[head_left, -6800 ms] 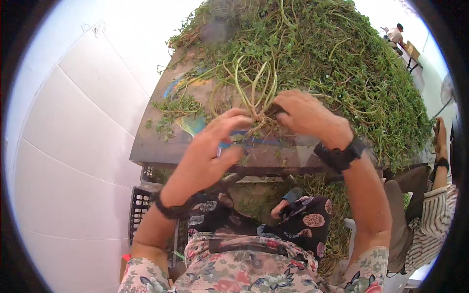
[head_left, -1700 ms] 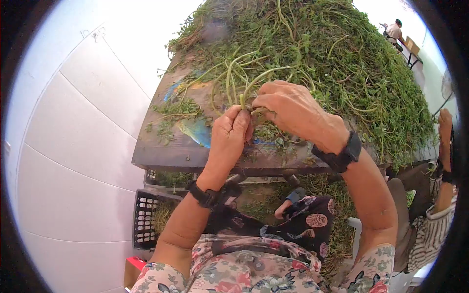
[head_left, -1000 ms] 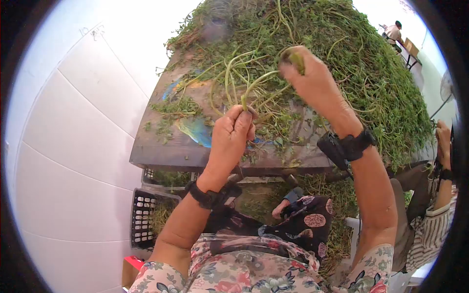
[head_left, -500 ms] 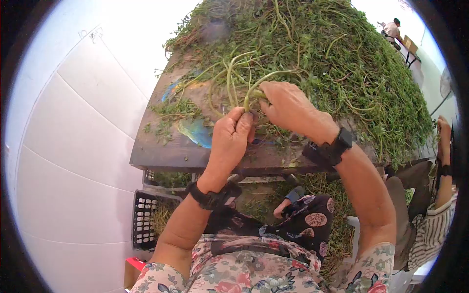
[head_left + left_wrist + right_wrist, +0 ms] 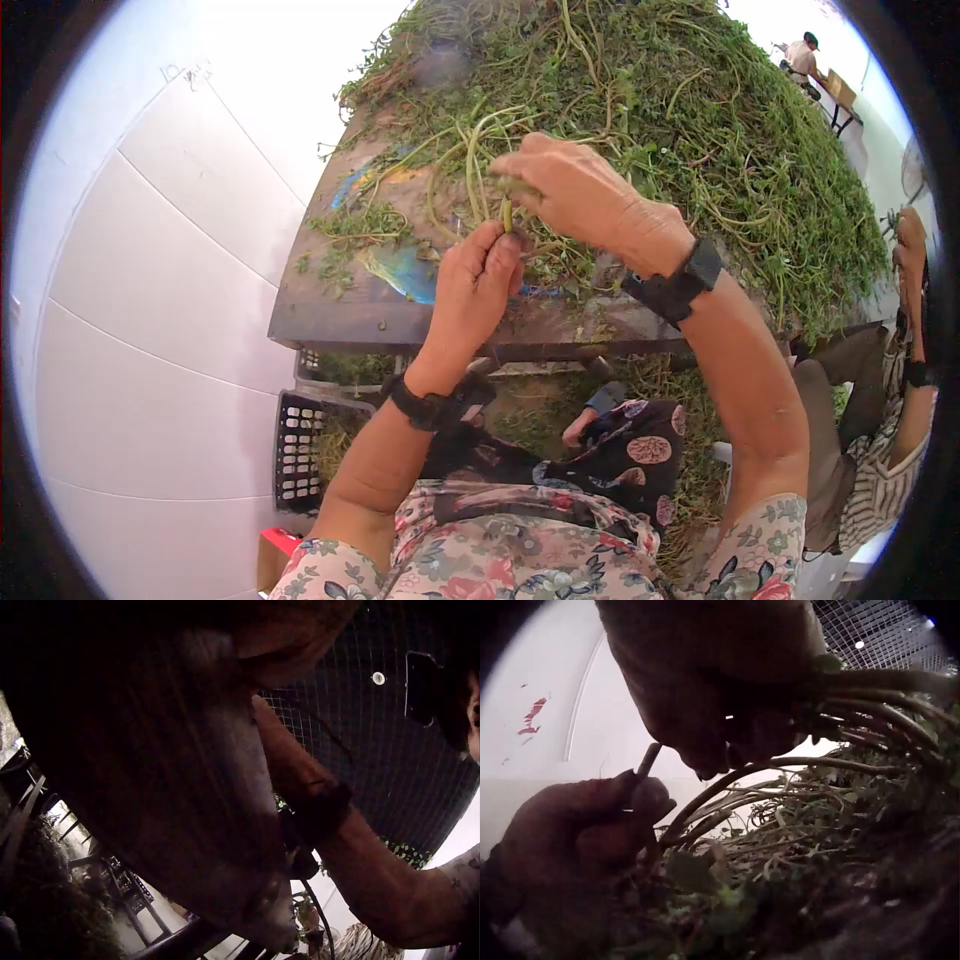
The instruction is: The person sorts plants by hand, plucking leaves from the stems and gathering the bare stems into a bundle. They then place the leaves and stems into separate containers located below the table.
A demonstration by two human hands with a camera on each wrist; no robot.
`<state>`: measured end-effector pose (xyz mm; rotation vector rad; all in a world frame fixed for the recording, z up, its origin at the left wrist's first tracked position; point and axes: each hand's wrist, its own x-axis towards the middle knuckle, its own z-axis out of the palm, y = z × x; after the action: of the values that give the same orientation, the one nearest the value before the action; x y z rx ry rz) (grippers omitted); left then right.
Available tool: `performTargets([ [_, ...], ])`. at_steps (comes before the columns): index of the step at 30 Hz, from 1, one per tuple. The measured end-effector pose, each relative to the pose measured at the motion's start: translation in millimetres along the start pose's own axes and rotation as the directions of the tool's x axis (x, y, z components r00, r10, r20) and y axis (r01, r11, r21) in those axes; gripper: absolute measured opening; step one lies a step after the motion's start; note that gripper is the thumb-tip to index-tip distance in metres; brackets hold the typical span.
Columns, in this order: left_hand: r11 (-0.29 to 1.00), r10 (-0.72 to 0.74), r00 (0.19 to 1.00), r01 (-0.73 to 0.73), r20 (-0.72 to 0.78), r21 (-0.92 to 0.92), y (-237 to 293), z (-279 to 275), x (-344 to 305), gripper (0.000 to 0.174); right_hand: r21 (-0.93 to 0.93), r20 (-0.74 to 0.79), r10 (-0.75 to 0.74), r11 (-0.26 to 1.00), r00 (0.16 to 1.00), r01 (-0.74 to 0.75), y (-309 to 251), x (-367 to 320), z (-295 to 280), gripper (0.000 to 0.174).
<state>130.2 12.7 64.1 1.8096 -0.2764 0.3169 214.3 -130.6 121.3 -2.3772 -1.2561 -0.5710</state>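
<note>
Near the front edge of the table (image 5: 330,325), my left hand (image 5: 475,285) pinches a plant's base between thumb and fingers, with a short green stem (image 5: 507,214) standing up from it. Just above and right of it is my right hand (image 5: 590,200), its fingers curled round green stems. The right wrist view shows a bundle of stems (image 5: 885,705) coming out of my right hand (image 5: 712,675); lower left, my left hand (image 5: 577,840) holds the stem. Longer stems (image 5: 474,165) arch behind the left hand. The left wrist view is too dark to show the grip.
A large heap of green plants (image 5: 690,140) covers the table's back and right side. Loose sprigs (image 5: 370,225) lie at the left. Below stands a black crate (image 5: 298,450) holding plant matter. Another person's arm (image 5: 910,300) is at the right; a distant person (image 5: 802,60) sits beyond.
My right hand has left the plant base, moved up and right over the heap, then come back beside the left hand. My left hand keeps its pinch, almost unmoved over the last second.
</note>
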Motion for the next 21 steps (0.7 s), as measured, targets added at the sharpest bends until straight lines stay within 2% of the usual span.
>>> performTargets([
  [1,1.0,-0.012,1.0,0.012,-0.001,0.01,3,0,0,0.022,-0.032,0.115,0.013,0.999,0.993,-0.01,-4,0,-2,0.02],
  [4,0.999,-0.031,1.0,0.031,-0.003,0.013,6,0,0,0.021,-0.215,0.069,-0.094,0.971,0.993,0.107,1,-5,-2,0.016],
  [7,0.995,-0.072,0.997,0.07,-0.022,-0.072,8,3,0,0.02,-0.21,0.128,-0.131,0.965,0.983,0.156,-1,-10,-7,0.014],
  [10,0.988,-0.099,0.995,0.095,-0.025,-0.123,6,4,0,0.02,-0.227,0.12,-0.166,0.955,0.979,0.19,-1,-15,-3,0.012],
  [13,0.992,-0.082,0.996,0.079,-0.022,-0.096,5,3,0,0.021,-0.203,0.093,-0.09,0.973,0.992,0.108,-2,-19,6,0.01],
  [18,0.998,-0.059,0.998,0.059,-0.016,-0.025,1,3,1,0.023,-0.03,0.051,0.189,0.982,0.981,-0.188,-1,-10,22,0.013],
  [19,0.998,-0.067,0.998,0.067,-0.003,-0.015,3,1,0,0.023,0.011,0.044,0.239,0.971,0.97,-0.239,0,-6,23,0.015],
  [21,0.998,-0.056,0.998,0.056,0.007,-0.001,3,1,0,0.023,0.205,-0.036,0.452,0.876,0.891,-0.436,4,13,2,0.019],
])
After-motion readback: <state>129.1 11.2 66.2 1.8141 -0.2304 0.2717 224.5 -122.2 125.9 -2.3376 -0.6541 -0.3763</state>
